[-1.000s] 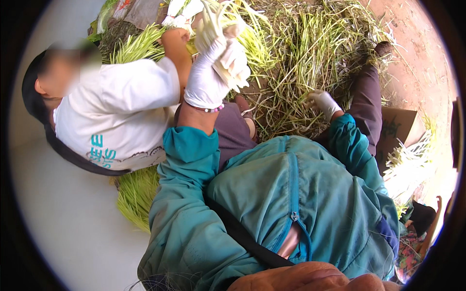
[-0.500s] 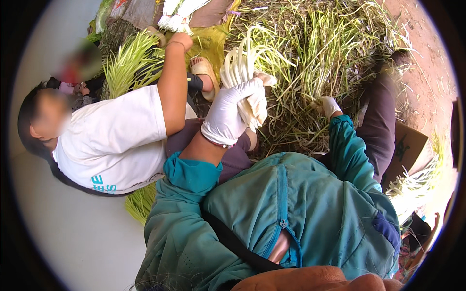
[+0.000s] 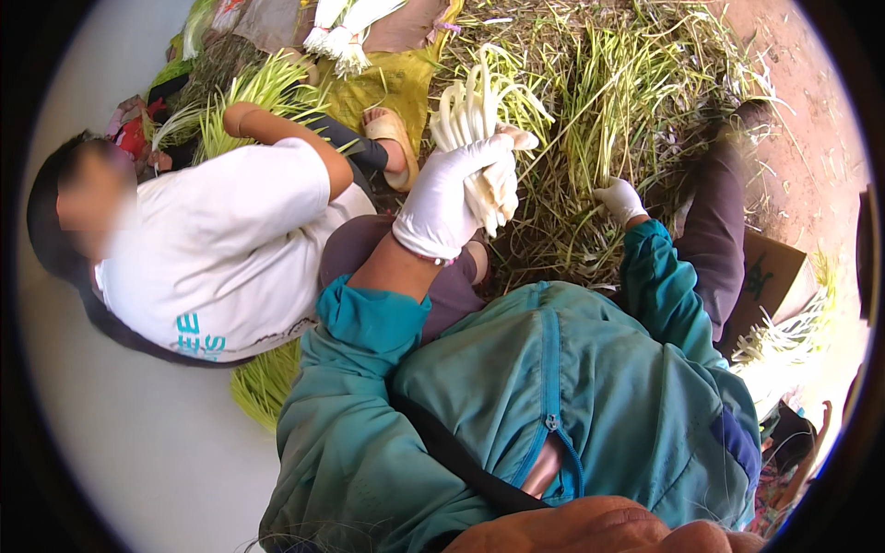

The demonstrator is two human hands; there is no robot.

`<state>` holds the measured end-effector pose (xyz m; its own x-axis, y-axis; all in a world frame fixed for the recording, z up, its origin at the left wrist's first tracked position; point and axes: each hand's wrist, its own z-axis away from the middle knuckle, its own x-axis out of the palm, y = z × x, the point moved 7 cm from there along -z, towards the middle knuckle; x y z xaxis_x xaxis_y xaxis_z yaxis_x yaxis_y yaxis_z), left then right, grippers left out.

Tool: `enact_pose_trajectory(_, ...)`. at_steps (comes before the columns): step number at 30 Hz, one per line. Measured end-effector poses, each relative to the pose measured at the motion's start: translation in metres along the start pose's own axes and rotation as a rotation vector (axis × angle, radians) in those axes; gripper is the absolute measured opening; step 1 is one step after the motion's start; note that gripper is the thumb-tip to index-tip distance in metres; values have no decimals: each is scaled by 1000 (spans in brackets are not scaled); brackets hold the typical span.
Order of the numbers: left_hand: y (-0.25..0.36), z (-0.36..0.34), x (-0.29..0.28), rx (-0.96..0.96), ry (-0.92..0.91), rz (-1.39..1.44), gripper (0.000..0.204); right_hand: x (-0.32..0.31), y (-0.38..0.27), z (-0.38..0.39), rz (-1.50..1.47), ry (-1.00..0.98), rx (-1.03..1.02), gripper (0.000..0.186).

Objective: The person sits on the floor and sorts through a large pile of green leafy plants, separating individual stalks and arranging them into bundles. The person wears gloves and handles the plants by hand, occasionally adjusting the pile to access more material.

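My left hand (image 3: 450, 195), in a white glove, is closed around a bunch of pale, leek-like stalks (image 3: 463, 115). Their white ends fan out above the fist, and more pale lengths show below the fingers. Lower and to the right, my right hand (image 3: 619, 200), also gloved in white, reaches into a heap of loose green and yellowish stalks (image 3: 613, 101). Its fingers are drawn together at the lower ends of some of these stalks; exactly how many they pinch is hidden.
Close on my left sits a person in a white shirt (image 3: 230, 198), with yellow-green stalks (image 3: 277, 88) beyond. White-ended bundles (image 3: 350, 23) lie at the back near a yellow sack (image 3: 392, 88). A cardboard box (image 3: 767, 276) and more stalks (image 3: 793, 332) are at right.
The person at left has drawn an arm back from the white-ended bundles. My left hand has shifted slightly right with its bunch. My right hand's fingers have moved a little at the heap.
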<state>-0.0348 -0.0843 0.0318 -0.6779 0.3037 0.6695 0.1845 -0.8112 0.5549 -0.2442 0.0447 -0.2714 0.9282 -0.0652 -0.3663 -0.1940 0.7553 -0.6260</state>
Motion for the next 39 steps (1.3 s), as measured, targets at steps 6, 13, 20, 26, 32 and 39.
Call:
enact_pose_trajectory(6, 2, 12, 3, 45, -95, -11, 37, -37, -76, 87, -245, 174, -347, 29)
enact_pose_trajectory(13, -8, 5, -7, 73, -186, -71, 41, -47, -43, 102, -4, 246, -269, 37)
enact_pose_trajectory(20, -12, 31, -18, 150, -94, -218, 36, -41, -141, 178, -517, 159, -647, 31)
enact_pose_trajectory(26, -10, 39, -15, 195, -83, -144, 29, -34, -117, 163, -471, 177, -285, 30)
enact_pose_trajectory(32, -21, 24, -22, 123, -132, -71, 28, -66, -177, 207, -746, 184, -695, 16)
enact_pose_trajectory(39, -23, 22, -17, 74, -102, -72, 25, -79, -167, 192, -503, 199, -561, 16)
